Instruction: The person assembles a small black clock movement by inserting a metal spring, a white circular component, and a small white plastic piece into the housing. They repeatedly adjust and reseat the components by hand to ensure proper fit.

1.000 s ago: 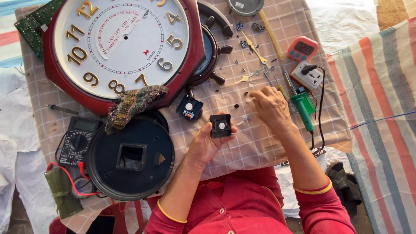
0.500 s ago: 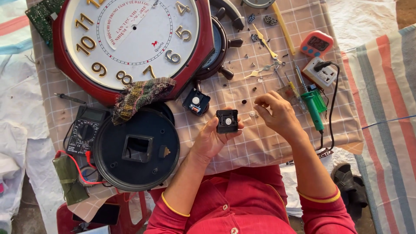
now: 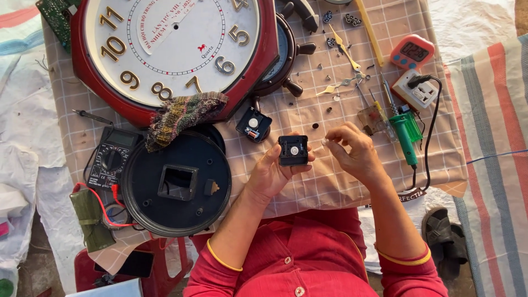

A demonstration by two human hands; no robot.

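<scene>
My left hand (image 3: 275, 173) holds a small black square clock movement (image 3: 292, 150) upright over the checked cloth (image 3: 330, 187). My right hand (image 3: 352, 151) is just to its right, thumb and forefinger pinched on a tiny pale part that is too small to make out. A second black clock movement (image 3: 253, 124) lies on the cloth just above and to the left. A round black clock back (image 3: 176, 184) with a square hole lies left of my left hand. Gold clock hands (image 3: 341, 85) lie further up.
A large red-rimmed wall clock (image 3: 165, 49) fills the top left, with a knitted cloth (image 3: 181, 115) on its edge. A black multimeter (image 3: 110, 159) with red leads is at left. A green soldering iron (image 3: 407, 137), white socket (image 3: 418, 91) and pink timer (image 3: 412, 52) are at right.
The view has shifted slightly, so everything sits lower in frame. My right hand came back from the cloth toward the movement, fingers now pinched beside it. My left hand keeps holding the movement.
</scene>
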